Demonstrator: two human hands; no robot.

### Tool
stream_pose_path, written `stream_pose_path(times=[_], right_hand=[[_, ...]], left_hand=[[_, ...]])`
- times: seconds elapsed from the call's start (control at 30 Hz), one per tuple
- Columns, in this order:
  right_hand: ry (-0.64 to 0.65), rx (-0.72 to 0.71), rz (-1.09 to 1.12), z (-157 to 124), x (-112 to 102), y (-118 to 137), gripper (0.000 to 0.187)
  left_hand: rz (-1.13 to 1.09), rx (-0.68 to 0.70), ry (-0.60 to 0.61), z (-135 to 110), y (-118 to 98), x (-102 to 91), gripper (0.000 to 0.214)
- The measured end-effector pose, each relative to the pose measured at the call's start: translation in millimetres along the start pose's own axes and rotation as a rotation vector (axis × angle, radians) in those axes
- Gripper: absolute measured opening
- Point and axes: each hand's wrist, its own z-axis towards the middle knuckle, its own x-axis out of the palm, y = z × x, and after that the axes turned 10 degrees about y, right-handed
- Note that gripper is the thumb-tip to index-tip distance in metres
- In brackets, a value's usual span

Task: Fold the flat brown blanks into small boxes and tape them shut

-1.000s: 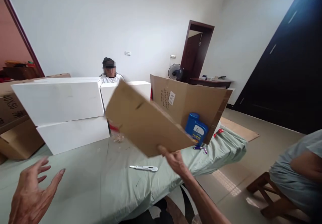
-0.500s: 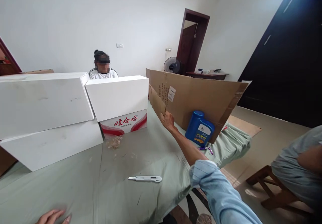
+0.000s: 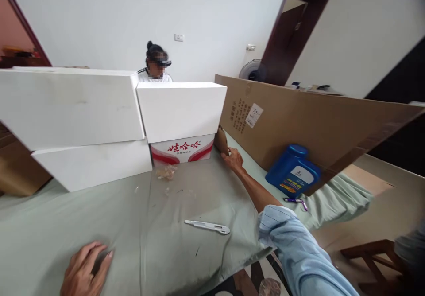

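Note:
My right hand [image 3: 234, 159] reaches across the table and is closed on the near edge of a brown cardboard piece [image 3: 222, 141], beside the boxes. My left hand [image 3: 86, 266] rests on the green tablecloth at the lower left, holding nothing, with thumb and fingers apart. Between the hands lies a white utility knife [image 3: 207, 226]. To the right of my right forearm, two blue jugs [image 3: 294, 172] stand against a large upright cardboard sheet [image 3: 299, 123]. A small purple object [image 3: 296, 201] lies in front of the jugs.
White boxes [image 3: 73, 110] are stacked at the left; another white box [image 3: 182, 112] sits on a red-and-white carton [image 3: 182, 149]. Crumpled clear plastic [image 3: 166, 172] lies before the carton. A person [image 3: 155, 65] is behind the boxes. A wooden stool [image 3: 372, 256] stands at the right.
The view has swung right and down. The cardboard piece in my right hand has dropped lower, closer to the table. My left hand has come further into view on the cloth.

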Motion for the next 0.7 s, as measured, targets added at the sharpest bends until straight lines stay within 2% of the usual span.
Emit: stream_pose_path(times=[0.1, 0.2, 0.33, 0.43, 0.47, 0.53, 0.63, 0.7], right_hand=[[-0.006, -0.009, 0.001, -6.1, -1.0, -7.7, 0.057], [-0.017, -0.034, 0.014, -16.3, -3.9, -15.2, 0.063], [0.005, -0.108, 0.032, -55.6, -1.1, -21.5, 0.057], [0.181, -0.318, 0.065, -111.7, 12.9, -22.3, 0.046], [0.280, -0.470, 0.084, -132.9, 19.0, -21.8, 0.045], [0.385, -0.705, 0.084, -173.1, 30.5, -20.0, 0.046], [0.427, -0.888, 0.014, -214.3, 42.1, -15.4, 0.044], [0.425, -0.938, -0.020, -225.2, 46.3, -12.2, 0.043]], left_hand=[[0.019, 0.042, -0.122, 2.4, -11.6, -1.6, 0.036], [0.053, 0.078, -0.146, 6.2, -22.4, -5.6, 0.033], [0.071, 0.095, -0.179, 8.8, -31.7, -9.5, 0.028], [0.053, 0.073, -0.166, 8.8, -36.4, -10.3, 0.022], [0.055, 0.062, -0.158, 8.5, -37.5, -10.2, 0.021], [0.064, 0.038, -0.138, 7.6, -38.9, -10.0, 0.018], [0.068, 0.011, -0.105, 4.5, -38.8, -10.0, 0.016], [0.065, -0.003, -0.091, 0.9, -38.8, -10.6, 0.016]])
